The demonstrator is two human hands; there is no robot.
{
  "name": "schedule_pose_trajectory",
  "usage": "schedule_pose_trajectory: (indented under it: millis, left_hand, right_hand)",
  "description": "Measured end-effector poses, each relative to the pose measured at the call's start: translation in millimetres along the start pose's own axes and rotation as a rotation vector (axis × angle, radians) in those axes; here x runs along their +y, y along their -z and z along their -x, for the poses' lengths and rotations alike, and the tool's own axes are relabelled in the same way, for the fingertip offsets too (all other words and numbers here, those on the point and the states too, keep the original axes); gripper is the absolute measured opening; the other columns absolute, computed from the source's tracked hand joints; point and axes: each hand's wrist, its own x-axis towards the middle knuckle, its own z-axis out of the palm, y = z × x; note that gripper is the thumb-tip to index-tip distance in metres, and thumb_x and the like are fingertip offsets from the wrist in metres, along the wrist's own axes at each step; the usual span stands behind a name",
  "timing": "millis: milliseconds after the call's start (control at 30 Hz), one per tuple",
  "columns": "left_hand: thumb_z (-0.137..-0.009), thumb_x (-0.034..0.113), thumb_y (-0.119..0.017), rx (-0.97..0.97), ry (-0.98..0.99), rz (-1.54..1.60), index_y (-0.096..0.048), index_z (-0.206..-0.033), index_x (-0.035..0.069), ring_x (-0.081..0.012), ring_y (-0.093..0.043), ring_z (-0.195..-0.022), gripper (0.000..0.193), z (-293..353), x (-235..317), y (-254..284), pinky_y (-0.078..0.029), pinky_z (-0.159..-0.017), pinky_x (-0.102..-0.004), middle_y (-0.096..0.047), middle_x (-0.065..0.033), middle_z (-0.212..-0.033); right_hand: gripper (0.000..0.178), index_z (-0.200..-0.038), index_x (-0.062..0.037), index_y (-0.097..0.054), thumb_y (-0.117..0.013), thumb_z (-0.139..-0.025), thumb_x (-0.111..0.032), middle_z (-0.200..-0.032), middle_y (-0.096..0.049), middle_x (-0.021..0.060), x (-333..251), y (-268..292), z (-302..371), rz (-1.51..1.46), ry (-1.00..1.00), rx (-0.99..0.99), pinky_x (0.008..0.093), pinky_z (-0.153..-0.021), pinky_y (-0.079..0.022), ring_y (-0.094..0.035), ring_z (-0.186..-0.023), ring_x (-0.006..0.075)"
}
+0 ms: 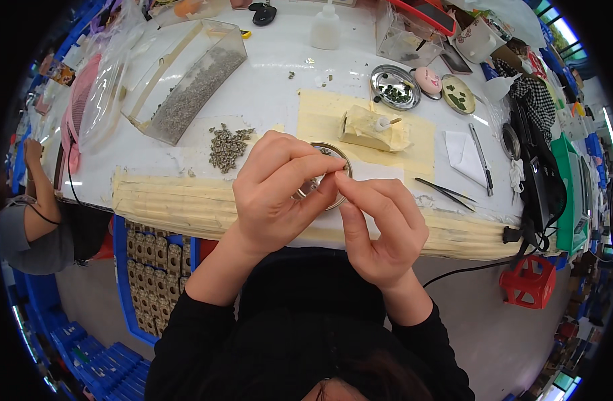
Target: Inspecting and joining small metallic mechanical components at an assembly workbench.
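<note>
My left hand (274, 186) and my right hand (385, 230) meet fingertip to fingertip over the near edge of the table. Both are closed in a pinch, and what sits between the fingertips is too small to make out. Beneath them is a round metal-rimmed dish (347, 160), partly hidden by my fingers. To the left lies a pile of small metallic pieces (229, 148). Beyond my right hand stands a tape-covered block (366, 131) with a small white pot (382, 124) on it. Black tweezers (445, 194) rest at the right.
A clear box of grey granules (192, 93) stands far left, a white squeeze bottle (326, 28) at the back. Dishes with green pieces (394, 87) and a folded white cloth (461, 155) lie right. A blue crate (124, 281) sits below the table; another person (35, 220) is at left.
</note>
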Motion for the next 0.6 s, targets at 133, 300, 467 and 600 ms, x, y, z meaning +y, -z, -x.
schedule_pose_trajectory:
  millis: [133,300,467,600]
  left_hand:
    - [-0.069,-0.001,-0.080,0.008,0.024,0.011,-0.074,-0.090,0.004,-0.0187,-0.058,-0.071,0.023,1.6,-0.3,-0.4,-0.045,-0.061,-0.0292,-0.065,-0.0044,-0.082]
    - [-0.069,-0.001,-0.080,0.003,0.094,0.055,-0.074,-0.090,0.004,-0.0187,-0.059,-0.071,0.023,1.6,4.2,1.0,-0.045,-0.062,-0.0295,-0.064,-0.0041,-0.081]
    - [-0.067,-0.001,-0.080,0.004,0.017,0.023,-0.074,-0.090,0.004,-0.0192,-0.059,-0.071,0.024,2.1,2.6,1.2,-0.046,-0.062,-0.0298,-0.064,-0.0035,-0.081]
    - [-0.069,-0.004,-0.080,0.009,-0.012,0.014,-0.073,-0.090,0.004,-0.0180,-0.058,-0.073,0.023,2.2,2.6,-0.8,-0.044,-0.064,-0.0299,-0.063,-0.0024,-0.080]
  right_hand:
    - [0.034,-0.112,-0.0032,-0.073,-0.074,-0.079,0.004,-0.084,-0.067,0.0103,6.3,-4.5,4.7,0.037,-0.034,0.045,0.0299,-0.059,-0.050,-0.061,-0.067,0.0206]
    - [0.025,-0.112,0.0001,-0.070,-0.070,-0.088,0.000,-0.085,-0.067,0.0093,8.3,-6.0,12.2,-0.252,-0.274,0.015,0.0277,-0.064,-0.052,-0.063,-0.072,0.0160]
    - [0.021,-0.114,0.0038,-0.065,-0.061,-0.099,-0.009,-0.088,-0.069,0.0067,1.4,1.0,6.3,-0.736,-0.669,-0.027,0.0248,-0.070,-0.053,-0.063,-0.073,0.0111]
    - [0.019,-0.111,0.0033,-0.065,-0.059,-0.100,-0.011,-0.088,-0.069,0.0065,3.2,9.5,0.4,-0.945,-0.832,-0.020,0.0231,-0.067,-0.052,-0.063,-0.070,0.0095]
